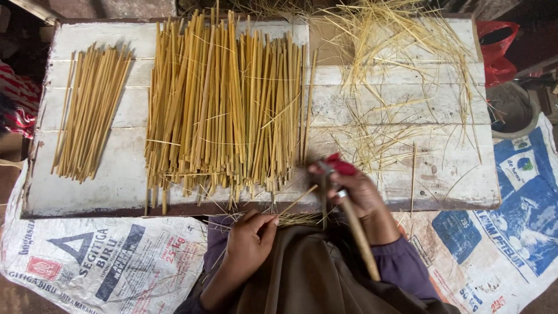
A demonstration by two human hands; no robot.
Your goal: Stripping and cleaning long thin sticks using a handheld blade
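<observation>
My left hand (249, 235) pinches one thin yellow stick (297, 200) at its near end, just in front of the white wooden board (125, 116). My right hand (357, 195) grips a knife with a long wooden handle (360, 235) and a red wrap near the blade (340, 165); the blade is blurred against the stick's far end. A big pile of cut yellow sticks (224, 104) lies on the board's middle, a smaller bundle (93, 110) to its left.
Loose thin shavings (401, 64) litter the board's right part. Printed woven sacks (104, 256) (511, 215) cover the ground on both sides. A red plastic bag (495, 49) and a grey round bowl (514, 110) stand at the right.
</observation>
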